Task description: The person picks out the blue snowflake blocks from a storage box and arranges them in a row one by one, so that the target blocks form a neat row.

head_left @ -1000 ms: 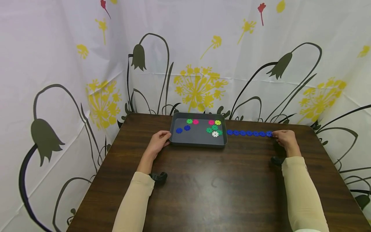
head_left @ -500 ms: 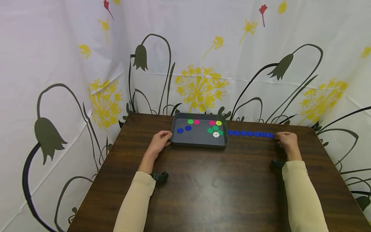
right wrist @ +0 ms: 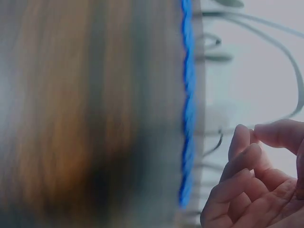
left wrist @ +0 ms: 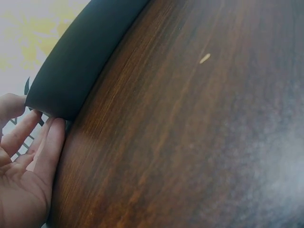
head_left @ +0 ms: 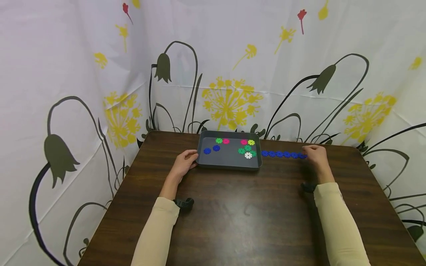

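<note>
A dark grey tray [head_left: 229, 165] lies toward the table's back edge. Inside it are flower-shaped discs: two blue ones [head_left: 207, 151], several green ones [head_left: 247, 148], pink ones [head_left: 226, 141], a yellow one [head_left: 251, 142] and a white one [head_left: 248, 155]. My left hand [head_left: 183, 162] holds the tray's left front corner, fingertips at the rim and against the wall. Right of the tray, several blue flower discs [head_left: 279, 154] form a straight row on the table. Above the row's right end is my right hand [head_left: 316, 155], its fingers loosely curled with nothing between them, overlapping the last disc.
A brown wooden table [head_left: 246, 207] carries everything. A white patterned curtain [head_left: 213, 55] hangs behind its back edge and along both sides. One small pale speck [left wrist: 204, 58] marks the tabletop in the left wrist view.
My right hand has left the row's right end and moved left, so it now overlaps the last blue disc. The left hand stays at the tray corner. The head view has shifted slightly.
</note>
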Available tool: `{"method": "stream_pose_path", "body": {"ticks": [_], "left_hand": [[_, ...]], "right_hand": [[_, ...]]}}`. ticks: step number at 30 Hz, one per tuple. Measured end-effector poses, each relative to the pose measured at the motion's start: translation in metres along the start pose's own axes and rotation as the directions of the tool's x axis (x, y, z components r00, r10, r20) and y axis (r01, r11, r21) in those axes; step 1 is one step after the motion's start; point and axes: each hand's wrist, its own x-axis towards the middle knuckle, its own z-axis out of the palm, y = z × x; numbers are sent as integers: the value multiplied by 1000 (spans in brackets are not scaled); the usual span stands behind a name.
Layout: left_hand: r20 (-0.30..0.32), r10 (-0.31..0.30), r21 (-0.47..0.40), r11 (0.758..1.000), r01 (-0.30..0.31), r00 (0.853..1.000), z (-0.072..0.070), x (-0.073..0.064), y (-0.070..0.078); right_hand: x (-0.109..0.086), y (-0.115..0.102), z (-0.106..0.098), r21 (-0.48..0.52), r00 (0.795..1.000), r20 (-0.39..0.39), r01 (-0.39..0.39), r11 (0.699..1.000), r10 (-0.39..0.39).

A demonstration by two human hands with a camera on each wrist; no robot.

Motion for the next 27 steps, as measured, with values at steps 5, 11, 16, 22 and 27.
{"method": "stream_pose_path", "body": {"ticks": [5,11,16,22,27], "left_hand": [[-9,4,-4,1000,-4,1000,1,0,0],[-9,-1,-7,1000,1,1000,1,0,1],[-15,-7,-15,1000,7,1000,0,0,3],[-10,8,-29,1000,-8,1000,0,1,1],[-8,8,-35,999,-8,1000,1,1,-1]], "right_hand": [[2,-21,20,-83,997,50,62,995,-58],[-1,-49,46,-140,990,78,125,982,-115],[-1,-80,70,-163,972,107,223,961,-208],[-2,-111,99,-147,960,145,259,955,-238],[-8,-127,116,-150,943,200,297,943,-266]]}}
